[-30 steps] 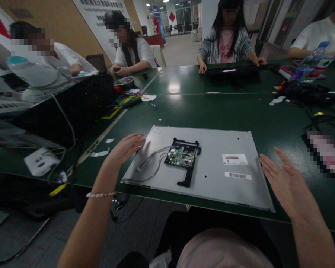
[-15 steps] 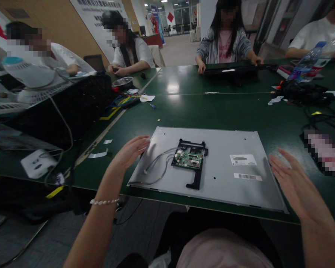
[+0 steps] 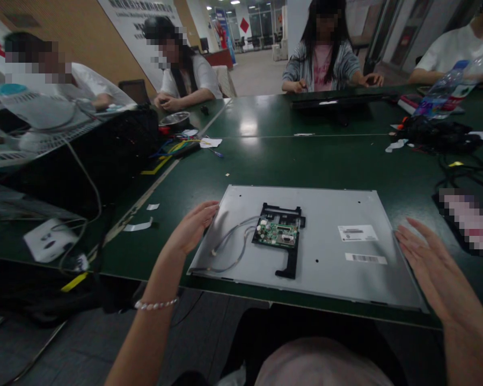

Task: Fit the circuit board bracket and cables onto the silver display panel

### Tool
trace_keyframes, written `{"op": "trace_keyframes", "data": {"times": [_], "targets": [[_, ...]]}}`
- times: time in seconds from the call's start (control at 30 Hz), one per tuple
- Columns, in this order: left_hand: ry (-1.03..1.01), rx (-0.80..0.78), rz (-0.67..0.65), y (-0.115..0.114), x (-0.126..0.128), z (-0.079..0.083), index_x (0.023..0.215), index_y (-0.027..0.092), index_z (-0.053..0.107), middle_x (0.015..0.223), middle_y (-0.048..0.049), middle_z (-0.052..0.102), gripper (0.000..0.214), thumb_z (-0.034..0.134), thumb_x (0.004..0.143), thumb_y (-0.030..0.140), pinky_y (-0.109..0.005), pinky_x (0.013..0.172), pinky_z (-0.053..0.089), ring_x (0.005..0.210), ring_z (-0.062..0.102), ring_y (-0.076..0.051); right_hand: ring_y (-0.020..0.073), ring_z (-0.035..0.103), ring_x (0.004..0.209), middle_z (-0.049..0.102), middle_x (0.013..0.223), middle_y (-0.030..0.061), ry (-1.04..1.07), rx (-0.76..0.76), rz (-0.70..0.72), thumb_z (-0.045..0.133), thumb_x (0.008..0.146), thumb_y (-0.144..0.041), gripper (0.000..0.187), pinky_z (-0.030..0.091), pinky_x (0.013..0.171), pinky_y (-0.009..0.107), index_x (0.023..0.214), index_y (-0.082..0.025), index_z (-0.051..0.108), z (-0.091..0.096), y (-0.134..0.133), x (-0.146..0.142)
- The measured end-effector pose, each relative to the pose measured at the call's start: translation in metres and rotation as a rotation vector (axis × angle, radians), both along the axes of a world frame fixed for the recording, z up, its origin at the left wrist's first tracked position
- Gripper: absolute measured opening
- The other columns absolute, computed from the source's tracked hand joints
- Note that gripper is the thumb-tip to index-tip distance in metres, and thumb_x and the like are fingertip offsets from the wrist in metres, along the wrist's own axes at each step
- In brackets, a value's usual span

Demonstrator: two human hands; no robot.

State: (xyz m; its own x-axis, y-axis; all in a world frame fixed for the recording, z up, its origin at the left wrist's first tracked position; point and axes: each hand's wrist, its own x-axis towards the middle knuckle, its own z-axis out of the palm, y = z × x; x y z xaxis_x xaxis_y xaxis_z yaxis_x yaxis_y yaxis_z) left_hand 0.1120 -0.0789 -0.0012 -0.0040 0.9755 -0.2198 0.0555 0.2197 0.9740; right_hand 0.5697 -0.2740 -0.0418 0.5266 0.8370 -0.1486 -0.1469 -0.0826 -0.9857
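Note:
A flat silver display panel (image 3: 326, 284) lies back side up on the green table in front of me. Near its middle is a black plastic bracket (image 3: 287, 262) with a green circuit board (image 3: 277, 234) on it, and grey cables (image 3: 234, 234) run from there to the left. My left hand (image 3: 195, 226) rests along the panel's left edge, fingers stretched out. At the right edge is my right hand (image 3: 422, 260), flat with its fingers extended. Both hands seem to touch the edges; neither is wrapped around the panel.
Paper scraps (image 3: 137, 226) and a white device (image 3: 50, 240) lie to the left, near a large black case (image 3: 116, 145). On the right are a phone-like object (image 3: 470, 220), black cables (image 3: 438, 134) and plastic bottles (image 3: 443, 91). Across the table, a person sits behind a dark flat screen (image 3: 338, 104).
The panel has shifted slightly to the right on the table, with both my hands staying at its edges. The person opposite has drawn a hand back from the dark screen.

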Motion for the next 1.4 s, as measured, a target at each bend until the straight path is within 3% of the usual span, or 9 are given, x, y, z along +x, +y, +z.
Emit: {"op": "trace_keyframes", "data": {"times": [0.23, 0.63, 0.87, 1.17, 1.4], "targets": [[-0.014, -0.014, -0.016, -0.004, 0.007, -0.002, 0.102, 0.017, 0.070, 0.108, -0.0059, 0.067, 0.029, 0.075, 0.075, 0.027, -0.025, 0.091, 0.043, 0.105, 0.059, -0.017, 0.0225, 0.039, 0.143, 0.051, 0.148, 0.0029, -0.078, -0.068, -0.015, 0.069, 0.082, -0.049, 0.062, 0.024, 0.120, 0.040, 0.139, -0.036, 0.050, 0.004, 0.001, -0.004], [-0.104, -0.024, 0.010, -0.005, 0.016, 0.001, 0.104, 0.013, 0.069, 0.111, -0.0091, 0.067, 0.033, 0.076, 0.073, 0.024, -0.025, 0.096, 0.043, 0.109, 0.059, -0.017, 0.0224, 0.044, 0.140, 0.052, 0.147, 0.0042, -0.087, -0.032, -0.031, 0.070, 0.083, -0.046, 0.056, 0.028, 0.119, 0.038, 0.136, -0.038, 0.053, 0.005, 0.000, 0.005], [-0.131, 0.013, 0.012, -0.007, 0.016, -0.008, 0.103, 0.014, 0.071, 0.111, -0.0095, 0.067, 0.034, 0.077, 0.072, 0.024, -0.026, 0.096, 0.044, 0.109, 0.059, -0.018, 0.0211, 0.045, 0.139, 0.054, 0.145, 0.0038, -0.077, -0.005, -0.054, 0.069, 0.084, -0.044, 0.055, 0.027, 0.120, 0.040, 0.135, -0.036, 0.053, 0.005, -0.002, 0.004], [-0.064, 0.058, 0.031, -0.015, 0.028, -0.007, 0.098, 0.015, 0.070, 0.112, -0.0083, 0.066, 0.037, 0.079, 0.065, 0.030, -0.032, 0.101, 0.040, 0.113, 0.056, -0.023, 0.0234, 0.041, 0.141, 0.046, 0.153, 0.0016, -0.268, -0.082, -0.081, 0.066, 0.083, -0.049, 0.061, 0.027, 0.119, 0.041, 0.140, -0.036, 0.049, -0.004, -0.001, 0.003], [-0.024, 0.058, 0.010, -0.022, 0.032, -0.011, 0.103, 0.017, 0.067, 0.118, -0.0065, 0.062, 0.038, 0.076, 0.069, 0.032, -0.031, 0.102, 0.038, 0.117, 0.052, -0.023, 0.0268, 0.041, 0.141, 0.046, 0.153, 0.0045, -0.345, -0.120, -0.097, 0.065, 0.084, -0.048, 0.065, 0.028, 0.118, 0.044, 0.144, -0.033, 0.046, -0.003, -0.002, 0.000]]}}
